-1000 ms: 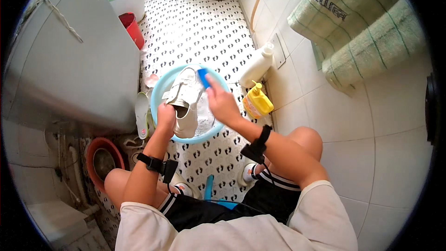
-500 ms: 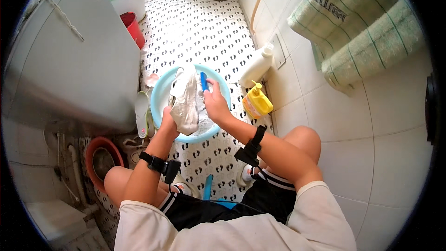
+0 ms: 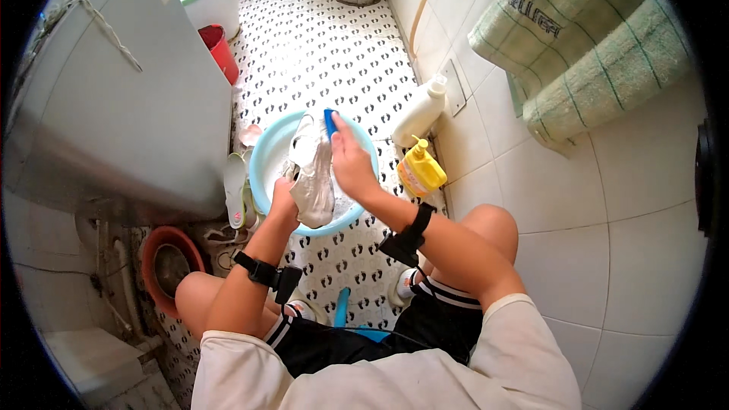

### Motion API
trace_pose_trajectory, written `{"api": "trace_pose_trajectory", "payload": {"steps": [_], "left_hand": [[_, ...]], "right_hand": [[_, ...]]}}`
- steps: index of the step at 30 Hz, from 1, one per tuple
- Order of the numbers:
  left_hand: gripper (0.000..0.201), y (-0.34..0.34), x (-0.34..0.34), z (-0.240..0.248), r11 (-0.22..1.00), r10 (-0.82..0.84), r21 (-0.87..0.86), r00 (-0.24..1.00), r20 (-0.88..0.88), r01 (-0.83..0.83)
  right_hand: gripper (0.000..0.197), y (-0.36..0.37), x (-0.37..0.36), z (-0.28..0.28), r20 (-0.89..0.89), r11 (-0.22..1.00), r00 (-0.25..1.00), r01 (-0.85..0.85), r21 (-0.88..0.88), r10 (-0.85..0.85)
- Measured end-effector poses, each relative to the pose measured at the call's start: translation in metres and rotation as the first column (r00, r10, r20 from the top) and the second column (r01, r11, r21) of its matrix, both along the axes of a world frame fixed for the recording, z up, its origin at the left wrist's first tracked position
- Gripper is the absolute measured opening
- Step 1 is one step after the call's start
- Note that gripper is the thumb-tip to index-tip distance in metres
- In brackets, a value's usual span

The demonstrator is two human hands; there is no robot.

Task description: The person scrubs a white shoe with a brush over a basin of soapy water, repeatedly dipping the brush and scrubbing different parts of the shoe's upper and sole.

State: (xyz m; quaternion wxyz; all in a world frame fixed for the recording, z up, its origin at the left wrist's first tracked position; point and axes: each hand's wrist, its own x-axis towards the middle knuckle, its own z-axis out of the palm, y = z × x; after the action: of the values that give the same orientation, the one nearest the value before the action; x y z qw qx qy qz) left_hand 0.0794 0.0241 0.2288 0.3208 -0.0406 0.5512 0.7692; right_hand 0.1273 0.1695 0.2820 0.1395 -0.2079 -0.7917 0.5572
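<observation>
Over a light-blue basin (image 3: 258, 171) on the floor, my left hand (image 3: 284, 203) grips a wet, off-white shoe (image 3: 314, 196) by its near left side. The shoe is tilted, with its far end toward the back of the basin. My right hand (image 3: 351, 165) holds a blue-backed brush (image 3: 329, 121) against the shoe's right side, near the far end. Fingers stretch along the brush's back, and its bristles are mostly hidden. Whitish, sudsy water shows in the basin below.
A yellow pump bottle (image 3: 422, 171) and a white bottle (image 3: 420, 112) stand right of the basin by the tiled wall. Slippers (image 3: 235, 186) and a reddish tub (image 3: 152, 269) are at left, beside a large grey appliance (image 3: 144, 121). A green-checked towel (image 3: 600, 68) hangs at right.
The brush and my right hand have moved slightly farther away along the shoe, with the fingers now straighter. The shoe has shifted a little to the right and tilted.
</observation>
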Motion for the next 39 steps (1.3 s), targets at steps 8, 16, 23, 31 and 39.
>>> {"api": "trace_pose_trajectory", "payload": {"steps": [8, 16, 23, 31, 39], "left_hand": [[0.034, -0.002, -0.007, 0.02, 0.997, -0.057, -0.064, 0.997, -0.059, 0.053], [0.035, -0.027, -0.018, 0.048, 0.983, -0.096, -0.171, 0.972, -0.213, 0.059], [0.037, -0.035, -0.012, 0.046, 0.98, -0.067, -0.197, 0.989, -0.131, 0.04], [0.037, -0.007, 0.007, 0.041, 0.995, 0.101, 0.014, 0.992, -0.08, -0.1], [0.03, -0.029, -0.042, -0.025, 0.955, 0.251, -0.164, 0.968, 0.002, -0.248]], "right_hand": [[0.043, 0.006, -0.004, 0.014, -0.091, 0.988, 0.994, -0.04, 0.15, 0.054], [0.046, -0.015, 0.005, 0.034, -0.07, 0.969, 0.974, -0.203, 0.142, 0.214], [0.046, -0.018, 0.02, 0.042, -0.027, 0.993, 0.993, -0.113, -0.031, 0.113], [0.049, -0.018, 0.04, 0.039, 0.203, 0.974, 0.955, -0.197, -0.113, 0.217], [0.049, -0.033, 0.041, 0.015, 0.05, 0.944, 0.946, -0.316, -0.096, 0.321]]}}
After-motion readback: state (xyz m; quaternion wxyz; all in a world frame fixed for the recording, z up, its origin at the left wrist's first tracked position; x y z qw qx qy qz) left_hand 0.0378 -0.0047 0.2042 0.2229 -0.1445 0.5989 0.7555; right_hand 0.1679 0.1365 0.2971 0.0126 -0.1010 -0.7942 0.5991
